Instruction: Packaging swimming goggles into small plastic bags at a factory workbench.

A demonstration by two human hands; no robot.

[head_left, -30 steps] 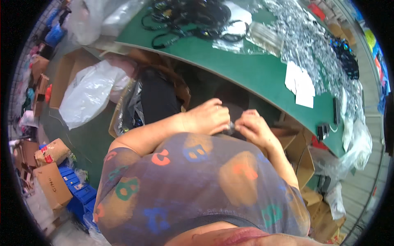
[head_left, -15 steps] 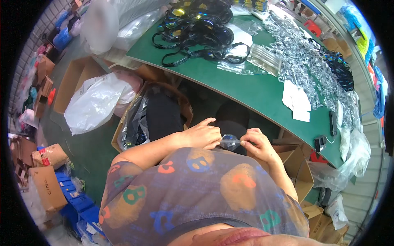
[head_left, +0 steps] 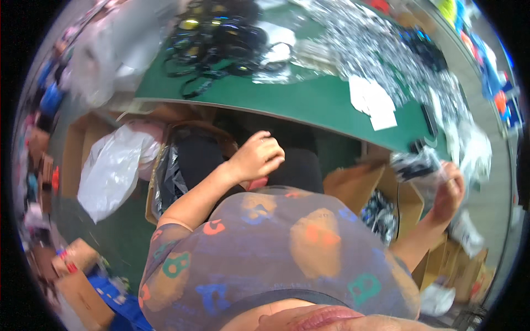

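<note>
My right hand is stretched out to the right, past the table's near edge. Its fingers are closed on the edge of a small clear plastic bag with something dark inside, blurred by motion. Below the bag stands an open carton with several shiny packets in it. Over my lap is my left hand, its fingers loosely bent and apart, with nothing visible in them. Black strapped pieces with shiny lenses, like goggles, lie heaped on the green table.
Clear plastic bags spread over the table's right half, near white paper cards. At my left stand cartons and a white plastic bag. A small black device rests at the table's near right edge.
My right hand has swung from my lap far to the right, carrying the small bag. My left hand has let go of it and shifted left and up. The view has turned.
</note>
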